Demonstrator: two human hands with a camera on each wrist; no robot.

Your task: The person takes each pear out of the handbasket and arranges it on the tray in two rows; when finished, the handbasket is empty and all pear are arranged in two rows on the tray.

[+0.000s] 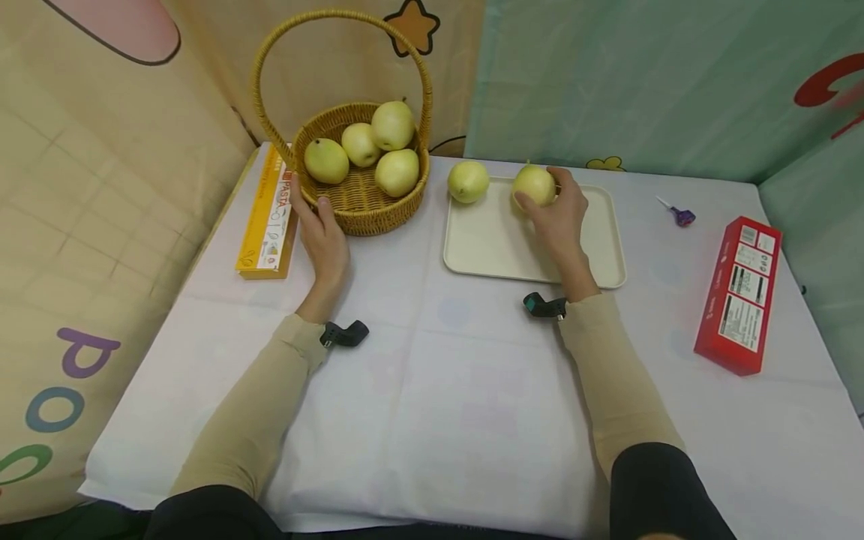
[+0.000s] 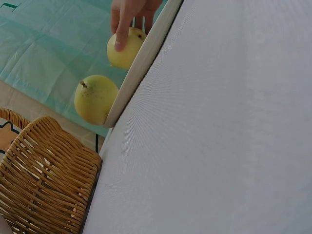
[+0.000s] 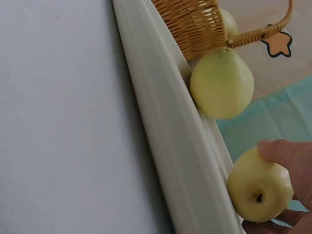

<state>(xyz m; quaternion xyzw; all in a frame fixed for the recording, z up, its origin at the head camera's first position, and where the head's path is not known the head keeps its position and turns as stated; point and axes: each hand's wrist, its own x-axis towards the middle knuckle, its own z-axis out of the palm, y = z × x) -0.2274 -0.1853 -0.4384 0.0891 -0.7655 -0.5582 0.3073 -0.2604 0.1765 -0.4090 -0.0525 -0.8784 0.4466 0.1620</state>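
Note:
My right hand [image 1: 562,217] grips a pale yellow-green pear [image 1: 533,184] at the back of a cream tray [image 1: 499,251]; thumb and fingers sit on either side of the fruit. Another pear [image 1: 468,181] rests at the tray's back left corner, seen also in the right wrist view as a pear [image 3: 222,84] near the rim. Against the front left side of a wicker basket [image 1: 378,219] lies my left hand [image 1: 325,244], its fingers extended and its thumb apart. Several pears [image 1: 397,172] are inside the basket, whose tall handle arches above them.
A yellow pasta box [image 1: 266,217] lies left of the basket, close to my left hand. On the right are a purple-wrapped lollipop [image 1: 683,217] and a red box [image 1: 739,296]. Printed curtains [image 1: 641,90] hang behind the white-covered table [image 1: 439,405].

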